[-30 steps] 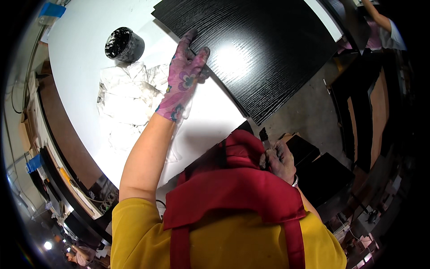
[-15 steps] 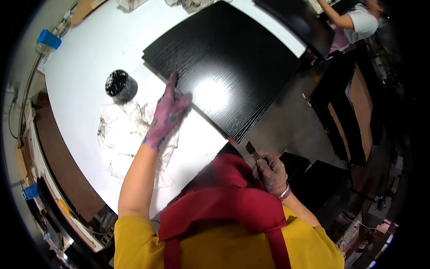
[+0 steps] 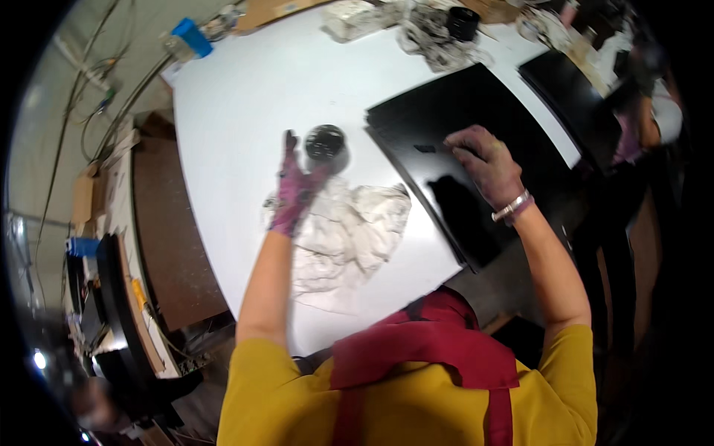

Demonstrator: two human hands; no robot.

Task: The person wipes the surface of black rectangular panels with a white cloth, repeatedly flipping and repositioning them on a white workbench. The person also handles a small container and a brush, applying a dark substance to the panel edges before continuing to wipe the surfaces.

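Note:
My left hand [image 3: 296, 186], in a stained pink glove, is open beside a dark paint pot [image 3: 325, 141]. Its fingers point away from me and the thumb side is close to the pot; whether they touch is unclear. Just nearer than the pot lies a crumpled white cloth [image 3: 349, 238] with dark smears. Over the glossy black panel [image 3: 513, 126], my right hand [image 3: 487, 165] is closed, stained dark, with a band at the wrist. It grips a small flat brush [image 3: 424, 149]; only the dark tip shows clearly, the rest blending into the panel's glare.
The panel lies on a white table [image 3: 238, 111]. Grey rags [image 3: 435, 37] and a black container [image 3: 462, 24] stand at the far edge. Another black panel [image 3: 561, 78] lies at the far right, where another person [image 3: 662, 119] stands. A brown board [image 3: 175, 230] is at the left.
My left hand has left the panel's edge and moved beside the pot. My right hand has risen from near my apron to over the panel, with the brush. My view has turned.

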